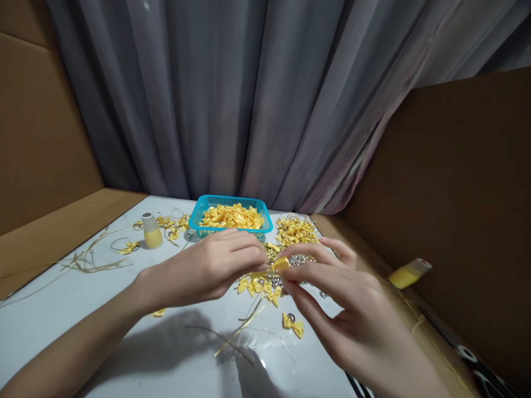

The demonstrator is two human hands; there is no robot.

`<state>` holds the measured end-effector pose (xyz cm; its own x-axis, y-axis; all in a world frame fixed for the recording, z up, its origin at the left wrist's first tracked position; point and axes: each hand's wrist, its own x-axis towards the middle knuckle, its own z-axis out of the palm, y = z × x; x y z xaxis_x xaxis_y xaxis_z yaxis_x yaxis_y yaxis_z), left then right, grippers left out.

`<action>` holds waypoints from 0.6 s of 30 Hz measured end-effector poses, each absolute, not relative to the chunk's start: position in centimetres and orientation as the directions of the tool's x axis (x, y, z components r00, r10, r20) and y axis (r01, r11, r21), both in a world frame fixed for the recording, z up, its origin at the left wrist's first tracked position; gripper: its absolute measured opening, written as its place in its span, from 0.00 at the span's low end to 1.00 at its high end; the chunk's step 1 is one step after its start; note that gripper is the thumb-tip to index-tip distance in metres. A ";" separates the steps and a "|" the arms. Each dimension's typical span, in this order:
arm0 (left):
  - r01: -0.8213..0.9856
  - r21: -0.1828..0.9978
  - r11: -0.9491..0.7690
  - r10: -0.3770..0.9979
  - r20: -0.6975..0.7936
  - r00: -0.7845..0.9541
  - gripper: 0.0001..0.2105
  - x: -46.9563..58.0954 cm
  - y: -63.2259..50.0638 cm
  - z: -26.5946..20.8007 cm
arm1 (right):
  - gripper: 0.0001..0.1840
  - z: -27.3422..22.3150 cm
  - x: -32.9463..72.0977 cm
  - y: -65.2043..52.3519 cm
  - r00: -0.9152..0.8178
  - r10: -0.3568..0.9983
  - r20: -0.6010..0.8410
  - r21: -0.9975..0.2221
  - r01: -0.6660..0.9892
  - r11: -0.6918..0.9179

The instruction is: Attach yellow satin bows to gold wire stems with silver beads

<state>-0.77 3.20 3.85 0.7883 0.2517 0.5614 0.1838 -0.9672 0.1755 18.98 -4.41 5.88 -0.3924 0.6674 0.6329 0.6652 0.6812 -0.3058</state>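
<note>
Between my two hands, above the white tabletop (174, 342), is a small yellow ribbon bow (281, 264). My right hand (344, 293) pinches the bow from the right with thumb and fingertips. From the left, my left hand (219, 262) has its fingers bent together at the bow's other end; its fingertips are partly hidden. Below the hands lie several yellow bows with silver bells (259, 286) and loose gold ties. One bow with a bell (292, 325) lies apart, nearer to me. A pile of silver bells (299, 259) shows behind my right fingers.
A blue basket (269, 225) of yellow bows stands at the back, with a heap of bows with gold ties (295, 229) to its right. A yellow-filled bottle (152, 232) stands left; another bottle (410, 273) lies right. Gold ties (99, 269) lie left. Cardboard walls flank the table.
</note>
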 end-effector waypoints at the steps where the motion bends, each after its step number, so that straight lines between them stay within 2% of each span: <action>1: 0.195 0.165 -0.967 0.254 0.547 0.798 0.11 -0.8 3.2 3.9 | 0.10 6.0 19.0 -4.4 -0.400 0.681 0.613 -0.341 0.644 0.685; 3: 0.200 0.174 -0.964 0.262 0.512 0.818 0.11 -0.7 3.1 3.8 | 0.09 6.1 19.0 -4.4 -0.398 0.717 0.572 -0.420 0.609 0.673; 5: 0.178 0.241 -0.954 0.277 0.484 0.830 0.11 -0.7 3.2 3.8 | 0.09 6.2 19.1 -4.2 -0.384 0.766 0.516 -0.498 0.593 0.633; 10: 0.176 0.571 -0.802 0.453 0.390 0.802 0.13 -0.8 4.2 3.8 | 0.09 6.4 19.7 -3.1 -0.363 0.872 0.328 -0.724 0.497 0.479; 12: 0.199 0.660 -0.724 0.515 0.325 0.793 0.13 -0.8 4.7 3.8 | 0.09 6.2 20.2 -2.4 -0.353 0.899 0.260 -0.813 0.422 0.401; 15: 0.189 0.707 -0.682 0.500 0.262 0.825 0.11 -0.8 4.9 3.9 | 0.07 5.6 20.8 -1.3 -0.327 0.927 0.183 -0.913 0.294 0.283; 18: 0.153 0.700 -0.697 0.464 0.279 0.841 0.08 -0.7 4.7 3.9 | 0.05 5.2 21.0 -0.6 -0.315 0.939 0.136 -0.971 0.144 0.190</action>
